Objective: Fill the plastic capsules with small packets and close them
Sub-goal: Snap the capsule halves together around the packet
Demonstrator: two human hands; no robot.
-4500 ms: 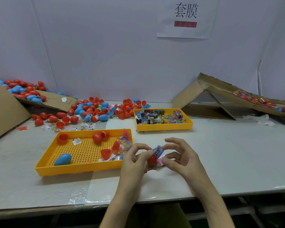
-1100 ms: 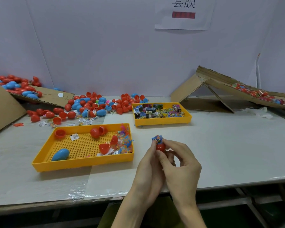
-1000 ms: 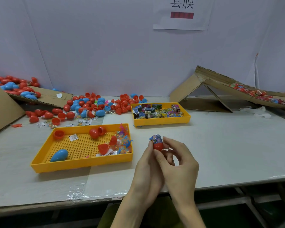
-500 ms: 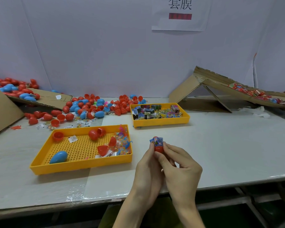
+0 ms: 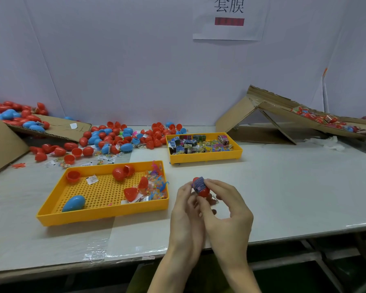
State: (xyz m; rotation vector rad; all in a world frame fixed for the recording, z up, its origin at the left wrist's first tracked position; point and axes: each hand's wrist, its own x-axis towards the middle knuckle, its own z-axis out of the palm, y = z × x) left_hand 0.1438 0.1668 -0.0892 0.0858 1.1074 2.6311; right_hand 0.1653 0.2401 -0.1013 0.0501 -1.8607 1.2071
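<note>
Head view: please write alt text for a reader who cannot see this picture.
The left hand and right hand pinch a red capsule with a blue packet at its top, over a white table. Left of them sits a yellow tray holding a blue capsule and red halves; behind, a second tray holds packets beside a capsule pile.

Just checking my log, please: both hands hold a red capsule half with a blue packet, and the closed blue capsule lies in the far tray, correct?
Not quite: the head view shows the blue capsule lying in the near perforated tray, not the far tray. The rest stands.
</note>
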